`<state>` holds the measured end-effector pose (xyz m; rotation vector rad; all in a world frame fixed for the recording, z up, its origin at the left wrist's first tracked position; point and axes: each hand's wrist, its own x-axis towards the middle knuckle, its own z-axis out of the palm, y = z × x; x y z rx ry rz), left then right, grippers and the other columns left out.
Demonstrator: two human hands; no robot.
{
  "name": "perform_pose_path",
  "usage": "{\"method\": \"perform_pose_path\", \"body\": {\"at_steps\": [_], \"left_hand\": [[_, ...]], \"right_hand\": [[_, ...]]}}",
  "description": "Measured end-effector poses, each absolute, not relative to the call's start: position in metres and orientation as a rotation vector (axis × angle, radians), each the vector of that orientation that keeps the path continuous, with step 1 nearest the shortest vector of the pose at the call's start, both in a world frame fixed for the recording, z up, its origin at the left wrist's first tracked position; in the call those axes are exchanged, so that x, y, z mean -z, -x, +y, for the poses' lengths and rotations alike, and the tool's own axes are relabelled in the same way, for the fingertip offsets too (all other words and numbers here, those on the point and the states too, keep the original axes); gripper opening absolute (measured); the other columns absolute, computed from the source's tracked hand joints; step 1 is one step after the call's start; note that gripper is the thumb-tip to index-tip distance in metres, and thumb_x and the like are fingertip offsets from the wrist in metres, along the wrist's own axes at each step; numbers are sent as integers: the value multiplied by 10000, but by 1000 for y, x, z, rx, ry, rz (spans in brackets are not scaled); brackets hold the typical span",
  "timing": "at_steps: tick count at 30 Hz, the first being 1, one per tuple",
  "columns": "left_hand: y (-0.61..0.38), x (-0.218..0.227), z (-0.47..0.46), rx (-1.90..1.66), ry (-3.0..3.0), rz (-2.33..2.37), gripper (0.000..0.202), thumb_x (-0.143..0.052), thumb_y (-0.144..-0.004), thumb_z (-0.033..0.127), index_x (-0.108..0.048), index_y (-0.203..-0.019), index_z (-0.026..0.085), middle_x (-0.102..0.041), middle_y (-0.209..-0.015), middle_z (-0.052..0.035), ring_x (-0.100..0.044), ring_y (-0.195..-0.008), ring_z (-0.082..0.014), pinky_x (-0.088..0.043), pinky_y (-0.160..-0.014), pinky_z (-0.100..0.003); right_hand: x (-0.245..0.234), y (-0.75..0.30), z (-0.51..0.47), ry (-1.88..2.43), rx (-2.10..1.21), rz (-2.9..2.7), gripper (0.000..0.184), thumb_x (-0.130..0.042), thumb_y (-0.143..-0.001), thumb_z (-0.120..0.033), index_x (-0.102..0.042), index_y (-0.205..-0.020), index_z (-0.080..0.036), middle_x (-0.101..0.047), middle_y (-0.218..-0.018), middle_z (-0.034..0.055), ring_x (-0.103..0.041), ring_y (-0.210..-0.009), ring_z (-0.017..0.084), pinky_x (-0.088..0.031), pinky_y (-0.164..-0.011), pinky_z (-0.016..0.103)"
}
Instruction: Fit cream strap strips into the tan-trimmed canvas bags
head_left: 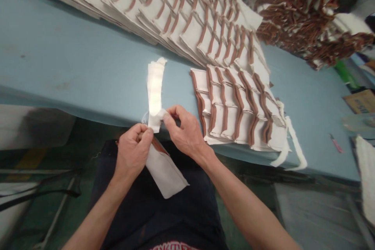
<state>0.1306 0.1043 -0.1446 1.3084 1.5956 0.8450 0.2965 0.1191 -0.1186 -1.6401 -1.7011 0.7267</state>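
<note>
My left hand (135,146) is closed at the table's front edge, pinching the upper end of a white fabric piece with a brown edge (166,174), which hangs down over my lap. A shiny white strip, like tape or a roll of labels (155,90), lies on the table with its near end reaching my fingers. My right hand (185,128) pinches a small whitish bit at that near end, between thumb and forefinger. Just right of it, rows of overlapping white pieces with brown edges (231,105) are laid out.
Long overlapping rows of similar pieces (164,11) run along the back of the blue table (88,66). A heap of brown-and-white pieces (307,11) stands at the back right. White cloth ties (294,144), a small pink tool (336,143) and a cardboard box (361,101) are at the right.
</note>
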Motion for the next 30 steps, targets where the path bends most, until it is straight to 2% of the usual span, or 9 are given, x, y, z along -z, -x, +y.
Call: {"method": "perform_pose_path", "body": {"at_steps": [3, 6, 10, 12, 14, 18, 21, 27, 30], "left_hand": [[-128, 148, 102, -851, -1359, 1663, 344, -568, -860, 514, -623, -667, 234, -499, -478, 54, -425, -450, -134, -333, -431, -234], [-118, 147, 96, -890, -1422, 1764, 333, -599, -888, 536, -701, -835, 224, -593, -520, 44, -546, -500, -177, -450, -504, -263], [-102, 140, 95, -951, -1579, 1873, 442, -496, -1031, 528, -733, -1177, 184, -809, -796, -41, -759, -741, -250, -574, -715, -316], [-98, 137, 103, -886, -1744, 1795, 470, -482, -1030, 512, -779, -1228, 205, -871, -969, -75, -812, -856, -264, -589, -797, -321], [-98, 134, 117, -755, -1909, 1706, 476, -506, -1007, 486, -828, -1254, 238, -896, -1041, -94, -838, -904, -297, -593, -821, -340], [-103, 125, 139, -470, -2103, 1720, 483, -505, -1048, 397, -834, -1348, 210, -896, -995, -186, -851, -875, -412, -591, -742, -416], [-107, 115, 143, -296, -2192, 1742, 478, -475, -1096, 337, -800, -1422, 212, -890, -976, -214, -858, -888, -452, -605, -716, -443], [-109, 100, 147, -73, -2303, 1693, 544, -463, -1120, 255, -611, -1643, 255, -883, -906, -195, -874, -889, -426, -652, -749, -462], [-109, 96, 151, -17, -2346, 1637, 552, -489, -1092, 202, -629, -1623, 263, -881, -913, -195, -876, -890, -409, -661, -761, -459]], "right_hand": [[114, -299, 126, 1624, -830, -1634, 170, -471, -1117, -366, -545, -1007, -259, -651, -753, -33, -646, -708, 191, -437, -706, 310], [111, -300, 133, 1651, -843, -1673, 129, -462, -1115, -331, -524, -1023, -266, -628, -703, -46, -636, -656, 197, -425, -710, 315], [111, -299, 143, 1685, -844, -1685, 124, -466, -1109, -302, -523, -1004, -271, -653, -681, -41, -671, -681, 212, -444, -742, 319], [111, -298, 146, 1691, -835, -1684, 125, -469, -1105, -294, -522, -994, -269, -663, -667, -38, -680, -689, 215, -451, -742, 318], [110, -296, 148, 1700, -821, -1679, 129, -468, -1099, -288, -523, -984, -268, -665, -645, -41, -678, -671, 212, -452, -719, 311], [104, -290, 152, 1715, -772, -1651, 157, -457, -1096, -299, -533, -963, -266, -691, -638, -37, -687, -648, 201, -460, -673, 294], [92, -287, 164, 1726, -671, -1605, 181, -441, -1108, -336, -554, -989, -260, -725, -703, -23, -713, -696, 197, -476, -693, 293], [59, -295, 227, 1754, -482, -1591, 180, -485, -1088, -338, -591, -974, -248, -693, -735, -19, -694, -757, 208, -483, -791, 325], [43, -304, 260, 1787, -446, -1600, 190, -492, -1078, -285, -588, -919, -242, -692, -735, -3, -688, -794, 214, -486, -825, 331]]}}
